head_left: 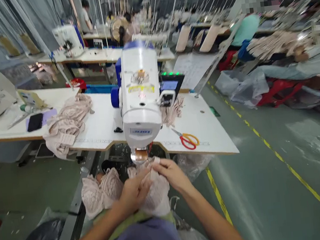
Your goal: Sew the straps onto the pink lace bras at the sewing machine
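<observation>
Just below the needle end of a white sewing machine (140, 103), both my hands are on a pale pink lace bra (158, 197). My right hand (171, 172) pinches its upper edge or strap close to the needle area. From the left, my left hand (135, 190) grips the fabric, its fingers curled and partly hidden in the lace. A second pale pink bra (101, 192) lies over my lap to the left, its cups facing up. The exact spot where the cloth meets the needle is hard to make out.
On the white sewing table (216, 133) lie red-and-orange scissors (189, 139) and a bundle of pink straps (173, 111). A heap of pink bras (68, 122) hangs over the table's left edge, beside a black phone (35, 122). Yellow-black floor tape (219, 196) runs at right.
</observation>
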`<state>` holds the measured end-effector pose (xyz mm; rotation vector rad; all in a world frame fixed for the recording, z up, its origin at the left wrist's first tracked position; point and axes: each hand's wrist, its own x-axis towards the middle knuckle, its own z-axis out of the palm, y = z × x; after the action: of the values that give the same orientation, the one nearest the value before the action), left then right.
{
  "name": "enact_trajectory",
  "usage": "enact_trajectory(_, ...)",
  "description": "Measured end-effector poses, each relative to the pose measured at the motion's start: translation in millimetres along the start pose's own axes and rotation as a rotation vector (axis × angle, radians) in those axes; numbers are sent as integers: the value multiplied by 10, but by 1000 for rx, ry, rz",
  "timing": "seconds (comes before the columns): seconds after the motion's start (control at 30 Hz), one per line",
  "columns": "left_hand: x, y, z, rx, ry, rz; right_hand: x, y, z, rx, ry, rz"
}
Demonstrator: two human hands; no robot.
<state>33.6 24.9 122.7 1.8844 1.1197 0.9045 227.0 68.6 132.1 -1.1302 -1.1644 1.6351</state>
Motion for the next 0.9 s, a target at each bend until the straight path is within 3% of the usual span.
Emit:
enact_trajectory(0.1,176,34,-165,158,-23,65,126,-34,-116,71,31,30)
enact_trajectory(0.3,432,58,-362,77,-17,-166,456,-32,-272,-67,108,-11)
enact_trajectory(0.63,546,77,-404,-31,-59,-268,992,-94,-178,-681,269,-416)
enact_trajectory(0.77,569,108,-418,-6,-64,-270,1098,-59,-197,-714,208,-463)
enact_trajectory(0.9,588,116,-412,38,-94,-262,1114,3,-239,-714,197,-414)
